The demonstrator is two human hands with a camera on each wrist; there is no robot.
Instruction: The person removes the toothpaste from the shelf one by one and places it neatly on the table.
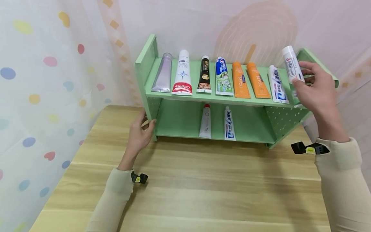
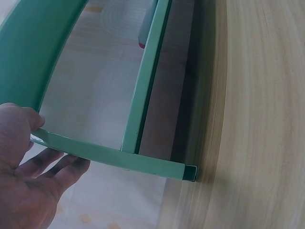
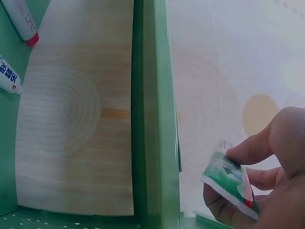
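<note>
My right hand (image 1: 317, 87) pinches a white toothpaste tube (image 1: 293, 66), cap up, over the right end of the green shelf's top board (image 1: 246, 101). In the right wrist view the tube's green lower end (image 3: 226, 176) shows between thumb and fingers (image 3: 257, 148). My left hand (image 1: 140, 132) grips the rack's left side panel (image 1: 150, 106), thumb on one side and fingers on the other. Nearest to the held tube lies a white-and-blue toothpaste tube (image 1: 278, 85). Two orange tubes (image 1: 241, 80) lie left of that one.
Further left on the top board are a blue-green tube (image 1: 223, 77), a black tube (image 1: 204, 75), a white Colgate tube (image 1: 182, 74) and a greyish tube (image 1: 163, 74). The lower board holds a red-capped tube (image 1: 205, 122) and a white-and-blue tube (image 1: 229, 124). A wooden table (image 1: 203, 183) supports the rack.
</note>
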